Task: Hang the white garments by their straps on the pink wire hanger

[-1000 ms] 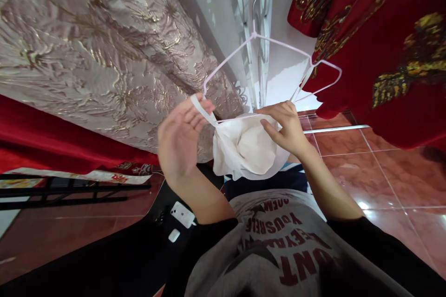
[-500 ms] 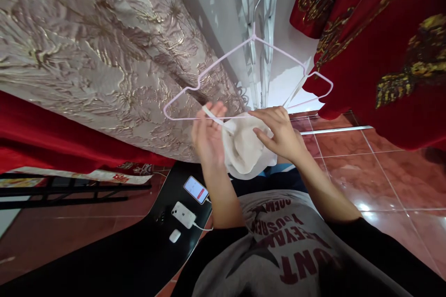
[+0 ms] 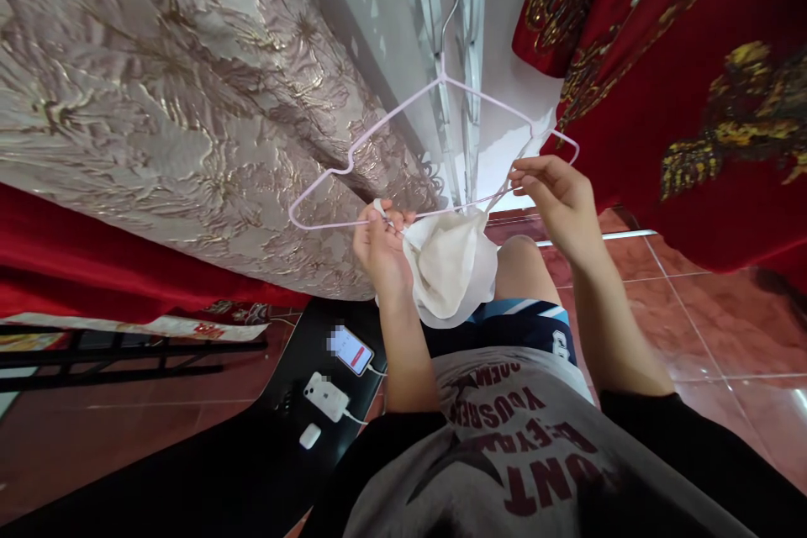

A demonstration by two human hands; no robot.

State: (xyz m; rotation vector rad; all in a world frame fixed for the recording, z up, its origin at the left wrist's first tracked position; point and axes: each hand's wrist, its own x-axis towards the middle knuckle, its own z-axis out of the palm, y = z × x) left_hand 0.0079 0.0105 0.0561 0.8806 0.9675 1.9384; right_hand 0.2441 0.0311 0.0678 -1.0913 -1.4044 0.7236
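Note:
A pink clothes hanger (image 3: 397, 113) with a metal hook is up in front of me. A cream garment (image 3: 445, 265) with thin straps hangs below its bottom bar. Its right strap (image 3: 537, 137) passes over the hanger's right shoulder, by the notch. My right hand (image 3: 561, 206) is closed, pinching this strap near the bar with thumb and fingertips. On the other side my left hand (image 3: 386, 248) has its fingers curled around the left strap (image 3: 379, 207) at the bar. The garment's lower part bunches above my lap.
To the left hangs a pale embossed floral fabric (image 3: 220, 101), with red cloth below it. Red garments with gold decoration (image 3: 699, 126) hang at right. White metal rack posts (image 3: 470, 101) stand behind the hanger. A black bench (image 3: 271, 437) holds two phones and a white case.
My right hand has moved right, off the garment, and now pinches the right strap. The fingers of my left hand have closed on the left strap. The hanger has shifted slightly left.

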